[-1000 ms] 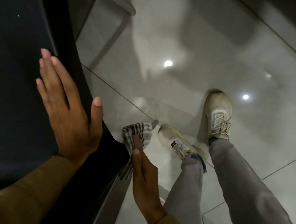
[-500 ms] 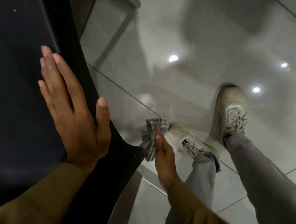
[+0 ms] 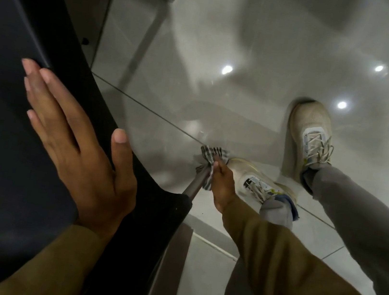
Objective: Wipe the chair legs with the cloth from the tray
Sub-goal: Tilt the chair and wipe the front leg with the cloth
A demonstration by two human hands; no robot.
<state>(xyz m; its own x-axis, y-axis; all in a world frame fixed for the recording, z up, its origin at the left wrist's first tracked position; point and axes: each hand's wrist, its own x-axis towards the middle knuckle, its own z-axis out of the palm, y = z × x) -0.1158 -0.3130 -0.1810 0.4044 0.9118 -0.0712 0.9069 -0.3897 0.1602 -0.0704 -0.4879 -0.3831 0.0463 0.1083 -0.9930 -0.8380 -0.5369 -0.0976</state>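
Note:
A dark chair seat fills the left of the view. My left hand lies flat on it, fingers spread, holding nothing. A thin metal chair leg runs from under the seat's corner down to the floor. My right hand grips a black-and-white checked cloth wrapped around the low part of that leg, close to the floor. The leg's foot is hidden by the cloth.
Glossy grey floor tiles reflect ceiling lights. My two feet in pale sneakers stand right beside the leg. Another metal leg and crossbar stand farther back at upper left.
My right hand has slid the cloth down the chair leg, away from the seat toward the floor. The left hand stays flat on the seat.

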